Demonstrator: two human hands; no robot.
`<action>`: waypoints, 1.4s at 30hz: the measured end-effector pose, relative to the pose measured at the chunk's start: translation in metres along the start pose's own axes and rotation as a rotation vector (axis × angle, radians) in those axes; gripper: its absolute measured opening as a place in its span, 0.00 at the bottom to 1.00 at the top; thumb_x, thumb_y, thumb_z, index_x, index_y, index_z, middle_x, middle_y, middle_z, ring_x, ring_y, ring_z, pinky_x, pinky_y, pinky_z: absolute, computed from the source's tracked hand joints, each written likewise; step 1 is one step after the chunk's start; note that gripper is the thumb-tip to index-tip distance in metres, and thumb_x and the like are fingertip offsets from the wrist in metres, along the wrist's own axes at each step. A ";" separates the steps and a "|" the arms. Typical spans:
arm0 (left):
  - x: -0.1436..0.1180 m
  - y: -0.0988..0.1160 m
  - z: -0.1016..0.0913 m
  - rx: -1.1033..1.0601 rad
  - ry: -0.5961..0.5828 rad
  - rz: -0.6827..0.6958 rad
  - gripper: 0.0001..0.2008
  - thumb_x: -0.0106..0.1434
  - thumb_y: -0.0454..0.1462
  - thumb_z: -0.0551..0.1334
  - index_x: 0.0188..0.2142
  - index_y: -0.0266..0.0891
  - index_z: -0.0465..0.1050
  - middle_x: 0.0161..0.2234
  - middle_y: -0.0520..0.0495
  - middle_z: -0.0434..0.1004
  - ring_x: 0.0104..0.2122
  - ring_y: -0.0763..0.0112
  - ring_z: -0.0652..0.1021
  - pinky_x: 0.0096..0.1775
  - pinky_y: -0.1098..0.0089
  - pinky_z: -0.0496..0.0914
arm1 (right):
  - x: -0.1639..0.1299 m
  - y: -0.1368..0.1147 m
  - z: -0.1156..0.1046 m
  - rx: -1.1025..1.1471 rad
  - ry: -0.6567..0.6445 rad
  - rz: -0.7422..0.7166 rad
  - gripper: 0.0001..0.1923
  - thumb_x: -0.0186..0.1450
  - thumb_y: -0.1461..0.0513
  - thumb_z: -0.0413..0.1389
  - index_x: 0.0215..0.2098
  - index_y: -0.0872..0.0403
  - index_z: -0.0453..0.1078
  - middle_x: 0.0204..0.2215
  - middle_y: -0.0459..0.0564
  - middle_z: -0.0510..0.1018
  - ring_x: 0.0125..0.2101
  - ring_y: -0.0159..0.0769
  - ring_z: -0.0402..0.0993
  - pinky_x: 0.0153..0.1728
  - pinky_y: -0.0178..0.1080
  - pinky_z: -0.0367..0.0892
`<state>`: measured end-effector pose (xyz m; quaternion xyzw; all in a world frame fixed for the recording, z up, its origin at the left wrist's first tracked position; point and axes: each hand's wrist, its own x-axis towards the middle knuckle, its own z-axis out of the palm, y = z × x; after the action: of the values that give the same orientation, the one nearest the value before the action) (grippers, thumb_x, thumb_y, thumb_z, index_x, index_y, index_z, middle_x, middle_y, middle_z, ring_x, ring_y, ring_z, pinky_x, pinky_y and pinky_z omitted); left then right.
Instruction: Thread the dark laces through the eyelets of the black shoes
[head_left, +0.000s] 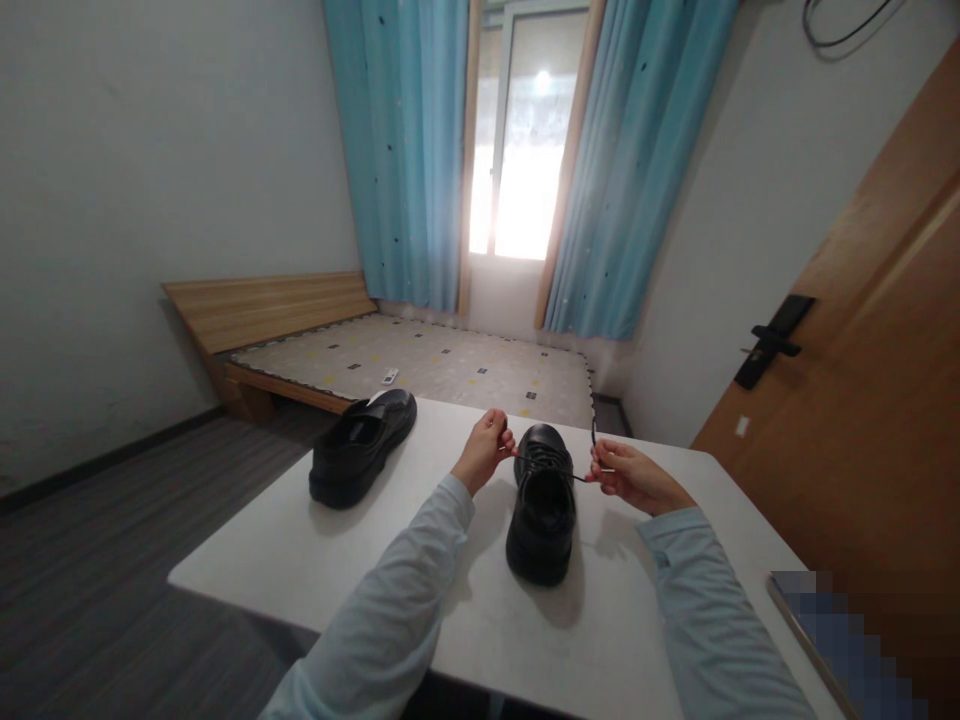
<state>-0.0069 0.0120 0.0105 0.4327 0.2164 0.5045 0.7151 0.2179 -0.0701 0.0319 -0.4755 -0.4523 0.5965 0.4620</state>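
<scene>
In the head view, a person's two bare hands work over a white table point(247, 560). A black lace-up shoe point(540, 560) stands upright on the table, right of its middle, with its heel near, its toe far and its opening facing up. A thin black shoelace point(578, 478) runs across the top of this shoe, stretched between the hands.

The left hand point(486, 446) is just left of the shoe's front part, raised above the table, its fingers curled and closed narrowly on the lace. The right hand point(634, 475) is just right of the shoe, pinching the lace between thumb and fingertips; a length of lace also sticks up from this hand. Pale blue-grey sleeves cover both forearms.

A second black shoe point(337, 486) stands at the far left part of the table, well apart from the hands, its toe turned to the far right. Beyond the table lies a bed with a patterned mattress point(450, 365) and a wooden headboard point(277, 305); a small white object point(390, 376) rests on the mattress. Blue curtains point(412, 150) flank a bright window point(532, 150), and a brown wooden door point(862, 400) with a black handle point(775, 342) is on the right.
</scene>
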 end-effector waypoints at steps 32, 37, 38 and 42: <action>-0.016 0.023 0.005 1.508 -0.213 0.669 0.05 0.51 0.39 0.67 0.29 0.44 0.77 0.39 0.47 0.64 0.43 0.65 0.65 0.45 0.66 0.63 | 0.000 -0.010 0.035 -1.118 0.068 -0.435 0.14 0.57 0.52 0.58 0.24 0.55 0.72 0.28 0.49 0.70 0.28 0.34 0.65 0.31 0.37 0.61; -0.019 0.024 0.006 1.557 -0.144 0.710 0.04 0.50 0.41 0.68 0.28 0.47 0.78 0.47 0.47 0.63 0.49 0.58 0.60 0.50 0.56 0.59 | -0.004 -0.015 0.039 -0.871 -0.015 -0.294 0.14 0.56 0.52 0.57 0.24 0.56 0.68 0.21 0.46 0.71 0.24 0.32 0.65 0.26 0.35 0.58; -0.019 0.023 0.006 1.570 -0.139 0.710 0.04 0.50 0.41 0.68 0.28 0.47 0.77 0.47 0.47 0.64 0.50 0.58 0.60 0.50 0.55 0.57 | -0.005 -0.017 0.039 -0.803 -0.051 -0.264 0.15 0.56 0.52 0.57 0.25 0.56 0.67 0.20 0.46 0.72 0.23 0.31 0.65 0.25 0.34 0.58; -0.018 0.022 0.006 1.589 -0.161 0.684 0.05 0.52 0.41 0.67 0.31 0.47 0.77 0.45 0.49 0.69 0.49 0.59 0.62 0.52 0.54 0.56 | -0.012 -0.021 0.034 -0.722 -0.145 -0.124 0.18 0.56 0.50 0.57 0.27 0.58 0.70 0.18 0.45 0.72 0.17 0.25 0.58 0.19 0.31 0.50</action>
<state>-0.0218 -0.0043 0.0297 0.8796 0.3114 0.3590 0.0232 0.1882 -0.0815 0.0588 -0.5361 -0.6931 0.4016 0.2663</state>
